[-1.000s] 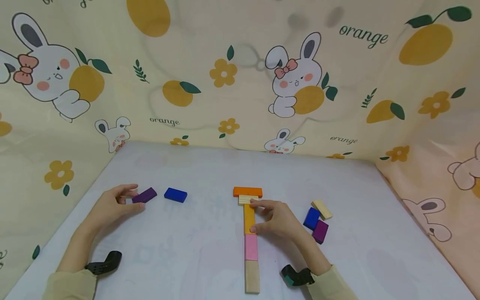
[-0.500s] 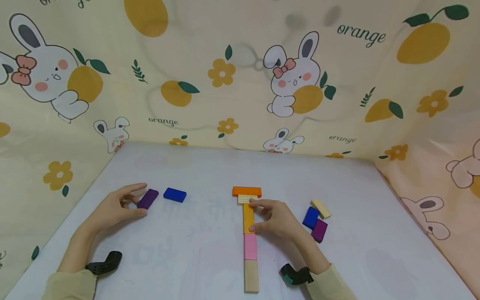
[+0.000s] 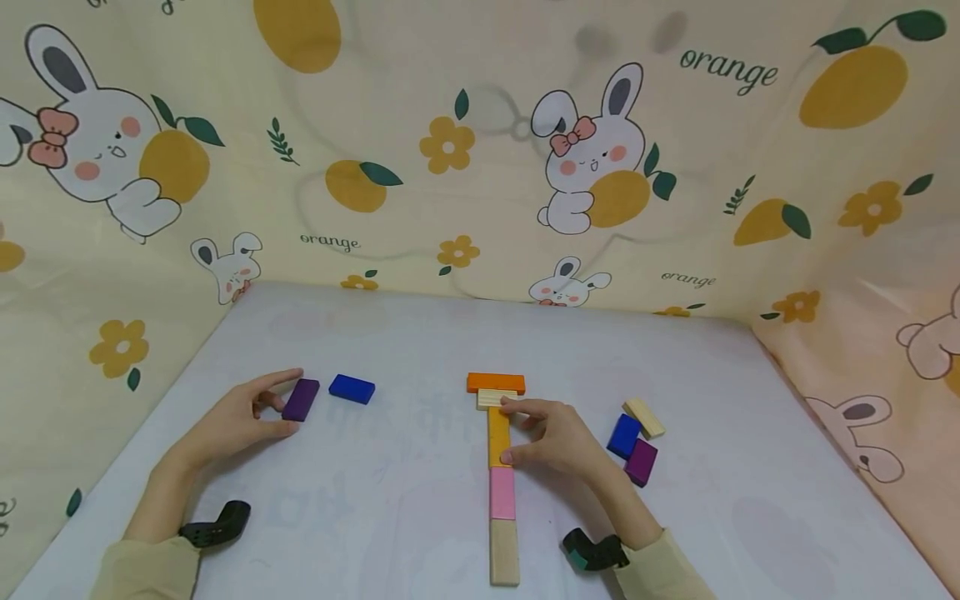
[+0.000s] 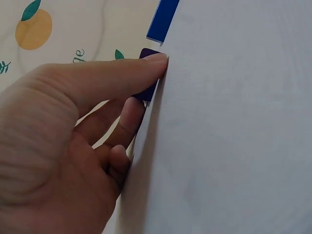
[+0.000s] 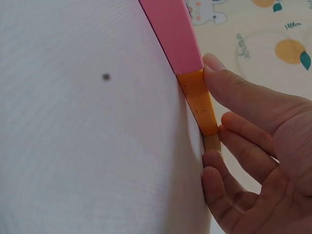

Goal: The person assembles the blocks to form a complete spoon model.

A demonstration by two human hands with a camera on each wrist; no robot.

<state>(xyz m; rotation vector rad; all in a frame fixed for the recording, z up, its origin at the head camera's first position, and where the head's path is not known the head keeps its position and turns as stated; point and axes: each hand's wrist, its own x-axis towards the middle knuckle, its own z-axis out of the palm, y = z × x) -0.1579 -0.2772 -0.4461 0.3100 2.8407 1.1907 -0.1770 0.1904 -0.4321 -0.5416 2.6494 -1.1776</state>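
My left hand holds a purple wooden block, thumb at its near end and index finger at its far end. In the left wrist view the thumb covers much of that purple block. A blue block lies just right of it. My right hand rests beside a line of blocks, its thumb tip touching the yellow-orange block and its index fingertip at the pale ridged block. An orange block lies crosswise at the far end. Nearer are a pink block and a plain wooden block.
To the right lie a blue block, a purple block and a pale block, close together. A white surface bears everything. Printed cloth rises behind and at both sides.
My left hand has moved slightly right, and the purple block has turned from a slant to nearly pointing away, nearer the blue block. My right hand stays in place.
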